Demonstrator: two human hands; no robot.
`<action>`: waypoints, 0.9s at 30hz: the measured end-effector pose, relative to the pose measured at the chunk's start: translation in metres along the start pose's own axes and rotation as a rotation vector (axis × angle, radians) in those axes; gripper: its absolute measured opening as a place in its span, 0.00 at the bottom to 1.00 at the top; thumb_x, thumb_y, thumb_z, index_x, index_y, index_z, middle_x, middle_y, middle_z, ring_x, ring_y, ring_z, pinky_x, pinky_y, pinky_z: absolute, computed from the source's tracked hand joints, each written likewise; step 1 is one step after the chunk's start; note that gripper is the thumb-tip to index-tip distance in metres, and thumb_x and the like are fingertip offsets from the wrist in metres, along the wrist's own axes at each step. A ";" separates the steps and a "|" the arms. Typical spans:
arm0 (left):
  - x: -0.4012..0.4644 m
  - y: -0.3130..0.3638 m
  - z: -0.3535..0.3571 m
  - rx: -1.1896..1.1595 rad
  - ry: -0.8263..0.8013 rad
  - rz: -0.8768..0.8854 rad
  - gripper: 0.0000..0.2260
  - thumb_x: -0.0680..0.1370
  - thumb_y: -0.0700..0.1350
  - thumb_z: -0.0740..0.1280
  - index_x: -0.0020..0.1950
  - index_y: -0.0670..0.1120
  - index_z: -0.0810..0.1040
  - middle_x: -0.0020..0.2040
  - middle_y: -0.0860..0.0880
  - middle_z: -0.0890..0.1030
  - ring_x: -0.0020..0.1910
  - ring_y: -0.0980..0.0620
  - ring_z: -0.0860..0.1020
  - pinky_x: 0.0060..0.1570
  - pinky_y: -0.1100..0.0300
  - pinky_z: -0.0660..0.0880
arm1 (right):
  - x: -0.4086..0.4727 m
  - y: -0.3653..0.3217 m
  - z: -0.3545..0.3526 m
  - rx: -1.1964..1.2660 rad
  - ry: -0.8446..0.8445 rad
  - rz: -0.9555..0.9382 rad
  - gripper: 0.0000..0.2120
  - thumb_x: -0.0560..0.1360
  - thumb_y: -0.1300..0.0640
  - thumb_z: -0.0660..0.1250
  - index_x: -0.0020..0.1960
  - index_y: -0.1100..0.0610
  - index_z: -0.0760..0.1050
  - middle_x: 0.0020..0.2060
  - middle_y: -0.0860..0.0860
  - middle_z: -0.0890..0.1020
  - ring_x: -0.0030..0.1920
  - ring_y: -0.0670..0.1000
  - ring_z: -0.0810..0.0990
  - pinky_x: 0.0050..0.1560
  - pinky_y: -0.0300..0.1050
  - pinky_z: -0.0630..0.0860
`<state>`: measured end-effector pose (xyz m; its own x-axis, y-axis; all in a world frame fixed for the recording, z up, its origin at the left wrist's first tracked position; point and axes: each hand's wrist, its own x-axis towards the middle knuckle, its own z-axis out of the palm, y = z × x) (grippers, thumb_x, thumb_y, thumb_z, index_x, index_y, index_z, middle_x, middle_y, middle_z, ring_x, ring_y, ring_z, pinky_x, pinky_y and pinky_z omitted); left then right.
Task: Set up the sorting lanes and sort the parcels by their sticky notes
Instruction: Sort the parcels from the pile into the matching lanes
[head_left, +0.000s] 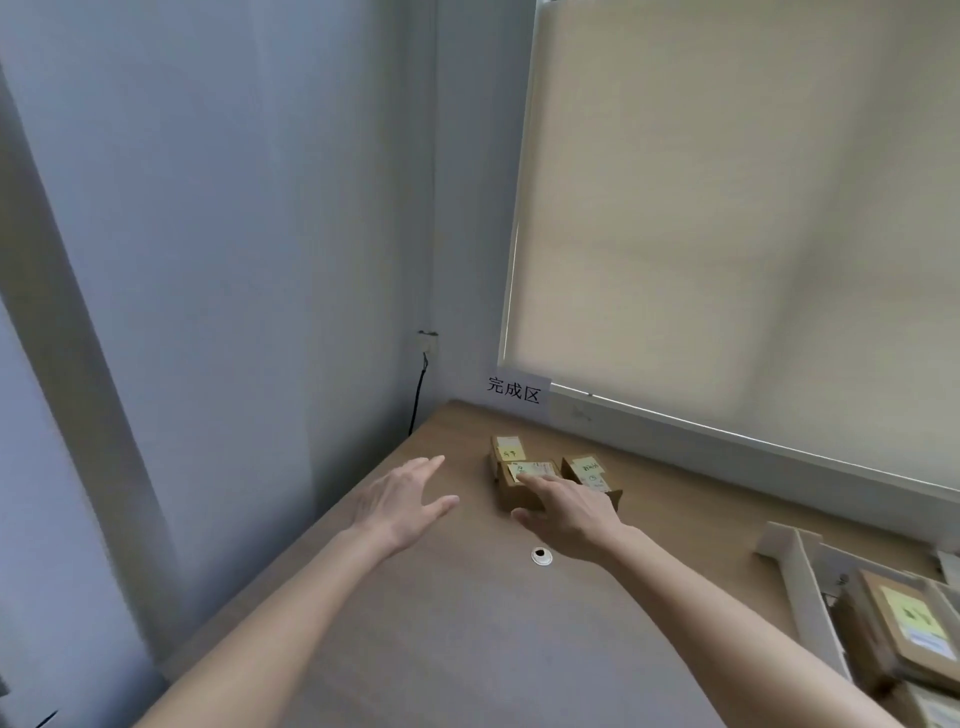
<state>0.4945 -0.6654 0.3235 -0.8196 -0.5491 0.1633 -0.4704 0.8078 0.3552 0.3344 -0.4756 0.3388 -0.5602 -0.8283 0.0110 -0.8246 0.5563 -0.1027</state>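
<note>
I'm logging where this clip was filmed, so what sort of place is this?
Probably an office or workroom corner set up for parcel sorting. A wooden desk stands under a window with a drawn roller blind, small cardboard parcels bear sticky notes, and a paper sign with printed characters hangs on the wall.

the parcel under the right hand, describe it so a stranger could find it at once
Find the white wall sign at the table's far corner. Three small cardboard parcels sit on the table just below it. It is the nearest one, the only one with the right hand's fingers resting on its yellow-noted top.
</note>
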 end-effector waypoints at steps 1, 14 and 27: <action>0.013 -0.005 0.005 -0.007 -0.012 0.011 0.31 0.78 0.65 0.62 0.78 0.58 0.60 0.77 0.56 0.63 0.74 0.53 0.66 0.67 0.55 0.69 | 0.009 0.001 0.003 0.001 0.004 0.017 0.29 0.81 0.37 0.58 0.79 0.44 0.59 0.75 0.45 0.68 0.71 0.53 0.71 0.58 0.51 0.73; 0.215 -0.041 0.116 0.022 -0.207 0.131 0.31 0.78 0.65 0.61 0.78 0.58 0.59 0.77 0.54 0.63 0.75 0.53 0.65 0.68 0.54 0.67 | 0.183 0.084 0.088 0.091 -0.043 0.235 0.31 0.81 0.38 0.58 0.80 0.45 0.56 0.77 0.45 0.66 0.73 0.52 0.70 0.60 0.53 0.75; 0.366 -0.087 0.303 -0.118 -0.450 0.142 0.34 0.74 0.68 0.61 0.78 0.59 0.59 0.78 0.53 0.62 0.76 0.50 0.63 0.71 0.47 0.66 | 0.318 0.154 0.231 0.210 -0.223 0.406 0.32 0.82 0.38 0.58 0.82 0.46 0.53 0.79 0.47 0.64 0.75 0.52 0.67 0.65 0.53 0.73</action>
<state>0.1365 -0.8719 0.0736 -0.9453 -0.2671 -0.1872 -0.3248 0.8239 0.4645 0.0478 -0.6689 0.0963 -0.7827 -0.5552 -0.2813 -0.4976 0.8296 -0.2532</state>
